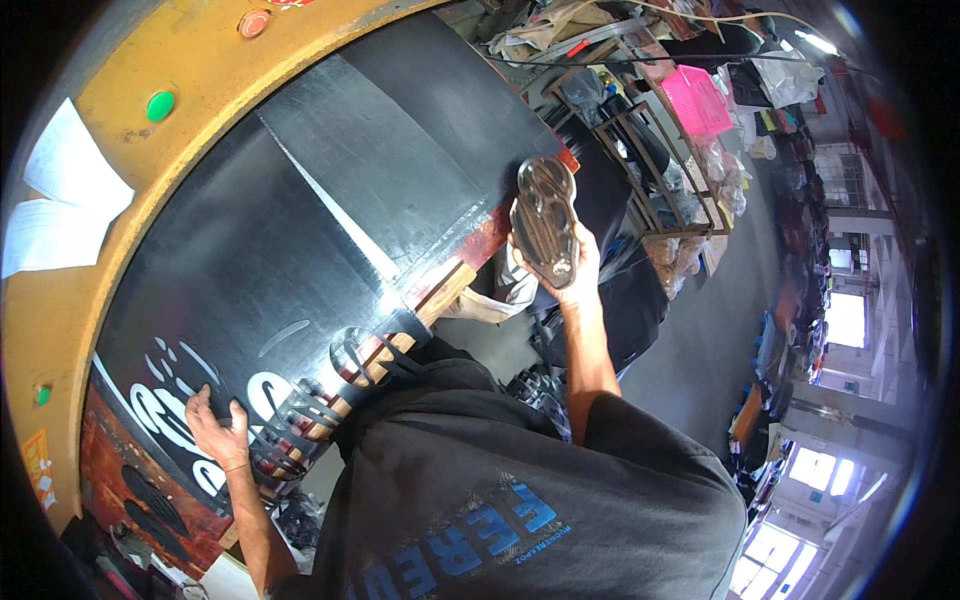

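My right hand (578, 275) is raised past the near right edge of the work surface, its fingers wrapped round a sole-shaped cutting die (545, 215). The die has a shiny rim and a dark brown, streaked inside. My left hand (218, 432) has its fingers apart over the lower left of a black sheet (270, 240), beside sole-shaped and small slit-like cut-outs (160, 410). Whether its fingertips touch the sheet I cannot tell. Cut black strips (285, 440) hang over the near edge. Two black sole-shaped pieces (155, 498) lie on a worn reddish board (110, 440).
A yellow machine frame (210, 50) with a green button (160, 106) and white papers (65, 195) curves round the far left. A wooden strip (445, 290) runs along the near edge. At right stand a metal rack (640, 140) and a pink basket (697, 100).
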A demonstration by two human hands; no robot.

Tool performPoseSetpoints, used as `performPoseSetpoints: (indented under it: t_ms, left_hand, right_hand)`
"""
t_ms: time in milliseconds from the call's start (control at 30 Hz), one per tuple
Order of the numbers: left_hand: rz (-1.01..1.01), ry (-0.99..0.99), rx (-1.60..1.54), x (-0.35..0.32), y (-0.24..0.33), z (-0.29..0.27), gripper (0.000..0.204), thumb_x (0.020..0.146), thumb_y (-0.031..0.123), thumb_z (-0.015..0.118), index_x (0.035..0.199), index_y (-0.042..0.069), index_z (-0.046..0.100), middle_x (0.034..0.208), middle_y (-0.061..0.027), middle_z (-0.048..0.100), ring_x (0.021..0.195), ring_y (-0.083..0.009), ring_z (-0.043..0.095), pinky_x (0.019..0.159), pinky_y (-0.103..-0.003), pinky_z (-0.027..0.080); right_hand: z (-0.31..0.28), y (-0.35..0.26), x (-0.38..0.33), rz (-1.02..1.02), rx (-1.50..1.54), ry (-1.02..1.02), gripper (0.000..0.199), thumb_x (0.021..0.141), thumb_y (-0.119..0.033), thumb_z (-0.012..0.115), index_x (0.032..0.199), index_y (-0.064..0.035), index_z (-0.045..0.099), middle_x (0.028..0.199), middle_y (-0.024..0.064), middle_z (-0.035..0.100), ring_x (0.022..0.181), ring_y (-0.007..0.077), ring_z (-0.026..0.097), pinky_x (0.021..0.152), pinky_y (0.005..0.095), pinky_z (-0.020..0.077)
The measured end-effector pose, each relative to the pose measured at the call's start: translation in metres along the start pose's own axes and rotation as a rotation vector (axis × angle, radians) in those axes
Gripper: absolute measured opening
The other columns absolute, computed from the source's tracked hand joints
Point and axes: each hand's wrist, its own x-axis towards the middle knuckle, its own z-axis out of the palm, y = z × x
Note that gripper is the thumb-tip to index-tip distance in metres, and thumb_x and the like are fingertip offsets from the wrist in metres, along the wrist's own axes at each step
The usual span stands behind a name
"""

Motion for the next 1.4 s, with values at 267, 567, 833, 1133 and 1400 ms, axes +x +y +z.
performPoseSetpoints:
  t_ms: [267,567,833,1133,1400]
  left_hand:
    - [0.011,0.006,0.018,0.002,0.004,-0.002,0.061,0.081,0.031,0.079,0.136,0.007,0.069,0.130,-0.0184,0.064,0.125,-0.0397,0.062,0.108,-0.048,0.051]
    - [-0.013,0.006,-0.017,0.001,0.005,-0.003,0.063,0.078,0.029,0.081,0.136,0.007,0.069,0.130,-0.0191,0.063,0.124,-0.0403,0.062,0.107,-0.049,0.051]
    - [0.016,0.027,-0.025,0.003,0.008,-0.004,0.063,0.077,0.027,0.081,0.135,0.006,0.069,0.129,-0.0197,0.062,0.121,-0.0404,0.062,0.105,-0.049,0.051]
    - [0.037,0.047,-0.075,0.004,0.007,-0.006,0.062,0.076,0.025,0.084,0.133,0.006,0.070,0.125,-0.0171,0.063,0.117,-0.0381,0.063,0.101,-0.048,0.053]
    - [0.023,0.008,-0.058,0.005,0.008,-0.008,0.058,0.081,0.026,0.080,0.135,0.008,0.068,0.130,-0.0169,0.063,0.124,-0.0387,0.061,0.106,-0.048,0.050]
  right_hand:
    - [0.070,0.068,0.137,-0.629,-1.636,0.124,0.070,0.073,-0.028,0.091,0.137,-0.0046,0.073,0.141,0.0206,0.065,0.130,0.0335,0.064,0.113,0.0407,0.0501]
    - [0.022,0.074,0.146,-0.535,-1.654,0.321,0.067,0.089,-0.025,0.076,0.149,-0.0003,0.060,0.148,0.0245,0.059,0.134,0.0358,0.062,0.114,0.0411,0.0501]
    - [0.019,0.097,0.097,-0.404,-1.363,0.493,0.029,0.103,-0.014,0.073,0.130,-0.0016,0.075,0.106,0.0005,0.077,0.091,0.0074,0.067,0.083,0.0243,0.0555]
    - [0.084,0.130,0.137,-0.508,-2.246,0.270,0.082,0.080,-0.046,0.085,0.152,-0.0122,0.061,0.165,0.0272,0.039,0.142,0.0496,0.045,0.119,0.0562,0.0408]
    - [0.064,0.099,0.143,-0.582,-1.998,0.116,0.054,0.079,-0.037,0.084,0.130,-0.0194,0.079,0.152,0.0145,0.058,0.133,0.0421,0.056,0.114,0.0493,0.0473]
